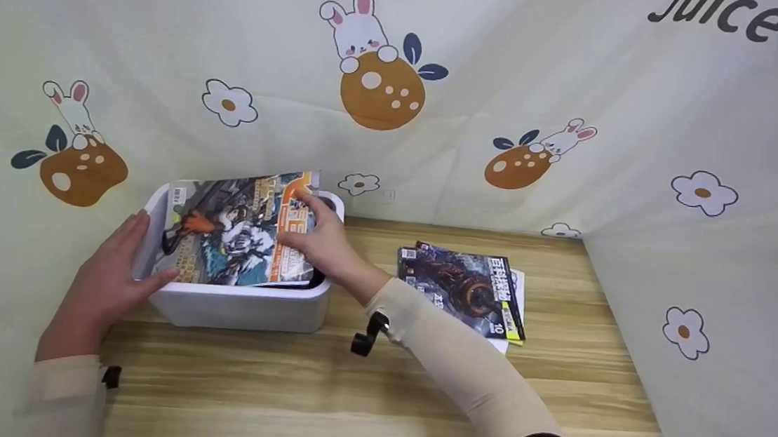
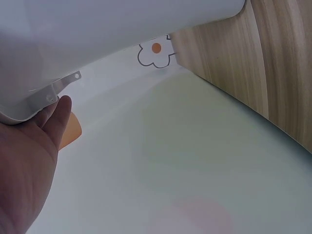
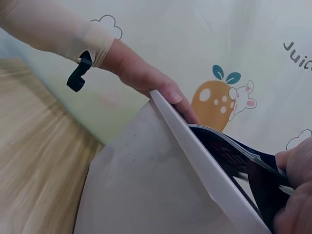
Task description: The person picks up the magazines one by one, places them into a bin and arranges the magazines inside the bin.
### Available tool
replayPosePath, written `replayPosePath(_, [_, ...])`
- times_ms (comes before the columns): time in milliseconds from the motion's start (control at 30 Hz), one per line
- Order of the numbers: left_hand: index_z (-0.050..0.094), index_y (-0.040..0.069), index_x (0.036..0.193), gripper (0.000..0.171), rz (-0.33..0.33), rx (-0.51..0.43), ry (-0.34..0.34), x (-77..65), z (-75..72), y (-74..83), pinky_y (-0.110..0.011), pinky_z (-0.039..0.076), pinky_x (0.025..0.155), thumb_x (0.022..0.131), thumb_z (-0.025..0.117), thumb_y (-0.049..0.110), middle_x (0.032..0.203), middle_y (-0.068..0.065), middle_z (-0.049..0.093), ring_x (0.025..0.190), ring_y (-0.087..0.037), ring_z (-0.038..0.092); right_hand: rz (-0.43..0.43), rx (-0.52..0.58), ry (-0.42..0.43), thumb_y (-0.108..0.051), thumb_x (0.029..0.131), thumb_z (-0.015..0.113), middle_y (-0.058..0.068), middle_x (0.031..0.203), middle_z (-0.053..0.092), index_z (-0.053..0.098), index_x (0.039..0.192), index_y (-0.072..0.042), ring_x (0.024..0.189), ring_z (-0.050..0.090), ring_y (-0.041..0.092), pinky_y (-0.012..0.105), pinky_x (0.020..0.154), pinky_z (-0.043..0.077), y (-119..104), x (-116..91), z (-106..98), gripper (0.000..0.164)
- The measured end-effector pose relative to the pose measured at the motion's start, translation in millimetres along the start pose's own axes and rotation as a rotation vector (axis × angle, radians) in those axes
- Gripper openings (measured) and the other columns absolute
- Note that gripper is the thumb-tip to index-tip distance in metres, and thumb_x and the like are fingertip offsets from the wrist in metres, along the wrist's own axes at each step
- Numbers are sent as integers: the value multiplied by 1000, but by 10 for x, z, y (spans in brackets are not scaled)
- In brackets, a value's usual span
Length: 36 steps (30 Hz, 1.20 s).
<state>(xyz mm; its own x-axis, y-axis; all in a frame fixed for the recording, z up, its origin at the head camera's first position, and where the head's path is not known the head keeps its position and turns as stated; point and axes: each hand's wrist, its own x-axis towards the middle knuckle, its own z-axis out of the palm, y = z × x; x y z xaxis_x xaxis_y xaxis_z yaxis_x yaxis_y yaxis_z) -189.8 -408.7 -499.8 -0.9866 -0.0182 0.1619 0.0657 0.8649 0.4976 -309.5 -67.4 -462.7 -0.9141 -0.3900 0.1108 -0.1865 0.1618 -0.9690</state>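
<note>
A white plastic bin [image 1: 240, 311] stands on the wooden table, and a magazine [image 1: 240, 233] with a colourful illustrated cover lies in its mouth, its far edge above the rim. At the bin's left side my left hand [image 1: 113, 275] holds the wall, thumb over the rim and fingers along the outside; they reach beside a handle bracket [image 2: 51, 95] in the left wrist view. My right hand [image 1: 330, 241] rests on the magazine's right part, thumb and forefinger spread on the cover. The remaining right fingers are hidden in the head view. Dark magazine edges [image 3: 234, 146] show inside the bin.
Right of the bin, a small stack of magazines [image 1: 456, 291] lies on the table [image 1: 345, 398], the top one dark. A printed curtain [image 1: 466, 141] with rabbits, oranges and flowers borders the table at the back and sides.
</note>
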Motion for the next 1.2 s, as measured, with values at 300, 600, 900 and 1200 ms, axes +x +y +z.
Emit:
replayPosePath(300, [7,8,178,114,5,9,8,1,15,-21,-83,19,123,101,71,63,184,-23,8,167,-51,10,21,-56,-28,-6,86,93,6,173,45,40,172,-10,157,45,27,34,122,46,-4,-6,33,101])
replayPosePath(600, [9,7,178,113,5,13,-8,24,25,23,-85,21,121,101,70,63,183,-24,10,167,-53,11,29,-86,-19,-8,85,94,8,171,48,40,171,-10,150,53,28,31,112,54,18,-36,19,101])
replayPosePath(900, [9,7,178,112,9,10,2,-3,10,-3,-85,20,122,101,71,61,183,-25,10,166,-53,12,25,-162,-63,-16,88,93,11,170,49,39,171,-7,151,53,27,35,123,46,-22,-31,35,100])
replayPosePath(1200, [8,8,178,113,-13,15,-3,2,8,-14,-86,19,121,101,70,63,183,-24,8,167,-53,10,50,-317,-74,-18,87,93,16,165,55,37,172,-6,146,59,30,33,120,49,-57,5,108,102])
